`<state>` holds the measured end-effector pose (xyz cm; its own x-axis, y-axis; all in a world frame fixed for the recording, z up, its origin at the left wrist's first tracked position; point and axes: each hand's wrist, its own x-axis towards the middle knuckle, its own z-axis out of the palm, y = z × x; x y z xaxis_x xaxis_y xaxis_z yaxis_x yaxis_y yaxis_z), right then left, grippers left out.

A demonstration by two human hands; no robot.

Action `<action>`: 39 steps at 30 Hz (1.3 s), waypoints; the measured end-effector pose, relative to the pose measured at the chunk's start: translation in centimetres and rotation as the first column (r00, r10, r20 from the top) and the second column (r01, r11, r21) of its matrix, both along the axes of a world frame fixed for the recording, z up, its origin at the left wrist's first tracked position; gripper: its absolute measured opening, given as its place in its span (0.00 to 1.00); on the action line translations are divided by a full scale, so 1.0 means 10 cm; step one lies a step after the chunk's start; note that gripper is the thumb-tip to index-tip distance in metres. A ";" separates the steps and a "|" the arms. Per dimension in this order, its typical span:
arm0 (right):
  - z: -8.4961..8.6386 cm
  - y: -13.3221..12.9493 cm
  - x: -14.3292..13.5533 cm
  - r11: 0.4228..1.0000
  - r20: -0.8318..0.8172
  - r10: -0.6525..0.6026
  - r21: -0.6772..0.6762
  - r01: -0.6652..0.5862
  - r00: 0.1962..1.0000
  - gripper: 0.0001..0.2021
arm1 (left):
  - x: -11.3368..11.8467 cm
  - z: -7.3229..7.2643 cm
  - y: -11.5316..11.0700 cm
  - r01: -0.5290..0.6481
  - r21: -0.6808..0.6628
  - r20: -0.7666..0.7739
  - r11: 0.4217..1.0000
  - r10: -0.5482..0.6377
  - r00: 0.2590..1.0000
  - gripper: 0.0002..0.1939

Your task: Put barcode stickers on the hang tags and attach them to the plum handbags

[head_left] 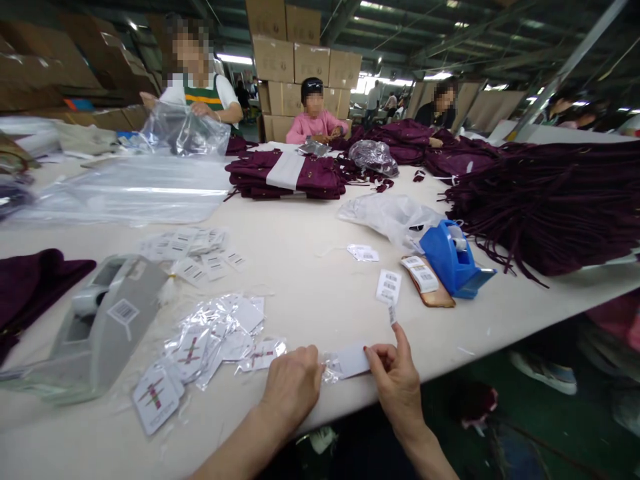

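Near the table's front edge, a white tag in a clear plastic sleeve (350,362) lies between my two hands. My left hand (295,380) is closed on the sleeve's left end. My right hand (397,377) pinches the tag's right end between thumb and a finger, while its raised index finger carries a small barcode sticker (393,313) at the tip. Just beyond that finger lies a sheet of barcode stickers (389,287). Left of my left hand is a pile of bagged tags (220,337), some with a red and green print.
A grey tape dispenser (113,320) stands left, a blue one (453,260) right, beside a brown pad (430,287). Maroon bags (287,175) are stacked farther back, with more at right. Clear plastic sheets (135,190) lie back left. Several people work across the table.
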<state>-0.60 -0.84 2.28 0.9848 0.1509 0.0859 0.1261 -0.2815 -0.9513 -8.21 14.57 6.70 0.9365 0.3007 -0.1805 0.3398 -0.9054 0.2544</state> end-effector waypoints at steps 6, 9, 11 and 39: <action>-0.01 -0.01 -0.04 0.986 0.121 0.011 -0.165 0.009 0.993 0.33 | -0.04 -0.21 -0.02 0.343 0.320 0.503 0.883 -0.465 0.729 0.09; 0.01 -0.08 0.01 0.983 0.169 0.037 -0.182 -0.006 0.985 0.29 | -0.05 -0.30 -0.02 0.510 0.249 0.536 0.823 -0.556 0.635 0.09; 0.07 -0.15 0.06 0.991 0.159 0.031 -0.132 -0.010 0.987 0.23 | -0.06 -0.34 -0.05 0.489 0.158 0.549 0.858 -0.488 0.679 0.10; 0.23 -0.01 0.08 0.959 -0.427 0.211 -0.082 -0.270 0.879 0.13 | -0.13 -0.36 -0.13 0.441 0.011 0.495 0.897 -0.389 0.777 0.14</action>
<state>0.23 -0.92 4.55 0.8589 0.3687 -0.3556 -0.1866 -0.4213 -0.8875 -9.52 13.23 3.09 0.9417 -0.1319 0.3097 -0.2495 -0.8911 0.3791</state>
